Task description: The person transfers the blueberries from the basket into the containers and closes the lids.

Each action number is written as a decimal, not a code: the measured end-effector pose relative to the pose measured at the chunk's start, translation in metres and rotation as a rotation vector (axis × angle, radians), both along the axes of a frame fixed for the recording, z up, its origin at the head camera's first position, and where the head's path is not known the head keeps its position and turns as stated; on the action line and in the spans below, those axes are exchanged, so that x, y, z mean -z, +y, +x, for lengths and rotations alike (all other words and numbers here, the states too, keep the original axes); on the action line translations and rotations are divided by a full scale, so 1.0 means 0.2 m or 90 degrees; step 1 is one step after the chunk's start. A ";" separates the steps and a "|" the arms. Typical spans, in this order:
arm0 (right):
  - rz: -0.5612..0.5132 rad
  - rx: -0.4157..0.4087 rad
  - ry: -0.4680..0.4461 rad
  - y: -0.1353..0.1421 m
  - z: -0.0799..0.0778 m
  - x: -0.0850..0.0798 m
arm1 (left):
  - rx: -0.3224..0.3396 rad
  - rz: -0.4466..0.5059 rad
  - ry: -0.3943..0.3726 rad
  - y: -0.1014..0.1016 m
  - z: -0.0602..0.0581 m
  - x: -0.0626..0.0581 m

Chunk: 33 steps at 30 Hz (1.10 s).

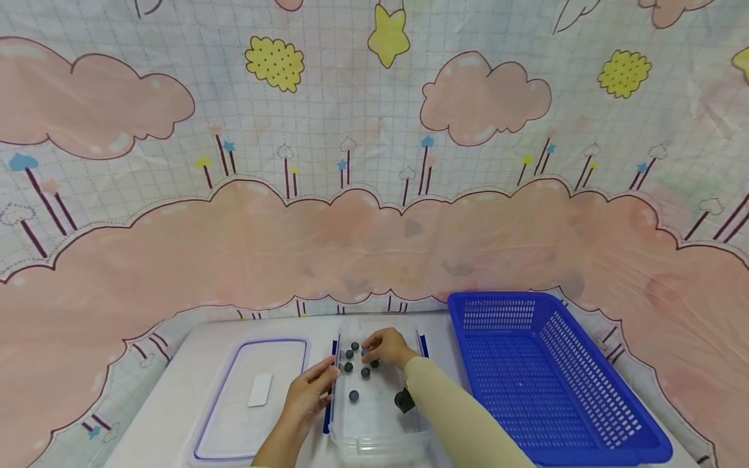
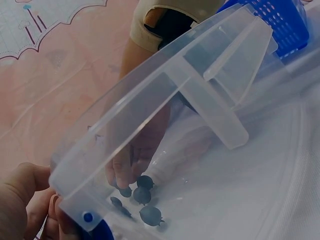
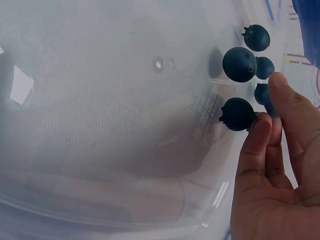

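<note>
A clear plastic container (image 1: 380,444) with blue side clips stands in the middle of the table. Several dark blueberries (image 1: 354,396) lie on its floor, most of them toward the far left end. My left hand (image 1: 307,392) grips the container's left wall, thumb and fingers at the rim. Reaching inside from the right, my right hand (image 1: 389,348) pinches a blueberry (image 3: 271,108) between thumb and fingertips; the fingers partly cover it. Another blueberry (image 3: 238,114) sits right at those fingertips in the right wrist view.
Left of the container lies a clear lid (image 1: 225,396) with a blue edge, a small white rectangle (image 1: 260,390) on it. A blue perforated basket (image 1: 462,325) stands at the right. Behind the table hangs a patterned cloth (image 1: 351,253). A dark wrist device (image 1: 404,400) shows at my right sleeve.
</note>
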State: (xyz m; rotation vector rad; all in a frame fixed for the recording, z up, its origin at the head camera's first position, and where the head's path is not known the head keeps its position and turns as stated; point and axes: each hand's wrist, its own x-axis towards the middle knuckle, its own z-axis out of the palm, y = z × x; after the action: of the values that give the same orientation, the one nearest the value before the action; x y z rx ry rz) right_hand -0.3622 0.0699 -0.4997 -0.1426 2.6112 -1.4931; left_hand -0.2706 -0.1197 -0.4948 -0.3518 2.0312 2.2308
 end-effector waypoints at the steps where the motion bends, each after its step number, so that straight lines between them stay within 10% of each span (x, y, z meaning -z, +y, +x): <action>1: 0.001 0.000 0.000 0.00 0.00 0.00 | 0.000 -0.001 0.001 0.00 0.00 0.00; 14: -0.068 -0.025 0.112 0.08 0.02 -0.22 | -0.005 0.008 0.009 -0.01 0.00 -0.02; 20: 0.024 0.097 0.189 0.27 -0.01 -0.35 | -0.011 -0.001 0.012 -0.02 -0.01 -0.03; 28: 0.024 0.146 0.070 0.39 0.02 -0.27 | -0.006 -0.047 0.014 -0.04 -0.02 -0.04; 33: -0.069 0.155 0.016 0.40 0.03 -0.27 | 0.025 -0.217 0.105 -0.03 -0.02 -0.07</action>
State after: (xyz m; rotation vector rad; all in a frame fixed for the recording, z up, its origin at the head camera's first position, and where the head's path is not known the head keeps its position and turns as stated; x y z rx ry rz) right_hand -0.3553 0.1508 -0.4459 0.1528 2.6466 -1.7196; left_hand -0.2744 -0.1258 -0.4807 -0.1560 2.4844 1.9444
